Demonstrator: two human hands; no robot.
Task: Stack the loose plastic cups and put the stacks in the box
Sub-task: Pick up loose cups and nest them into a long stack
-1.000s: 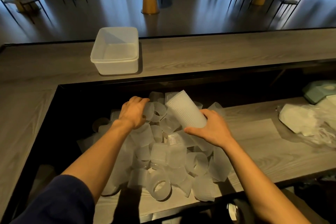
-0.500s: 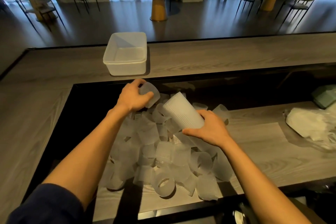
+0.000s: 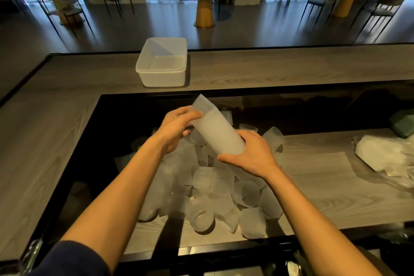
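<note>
Head view: the right hand (image 3: 251, 154) grasps the lower end of a tilted stack of cups (image 3: 216, 132), fingers curled round it. The left hand (image 3: 177, 126) grips the stack's upper end. The stack is held above the pile of loose cups (image 3: 212, 188) on the lower tabletop (image 3: 313, 181). The box (image 3: 162, 63) stands near the far edge of the upper tabletop (image 3: 268, 67).

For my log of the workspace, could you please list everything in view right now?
loose cups: many, frosted white, heaped on the lower counter
stack of cups: one, frosted white, tilted, held above the loose cups
box: one, translucent white, empty, on the upper counter
plastic bag: one, white, lower counter, right
round table with flowers: one, gold base, background
left hand: one, grips the stack's far end
right hand: one, holds the stack's near end
</note>
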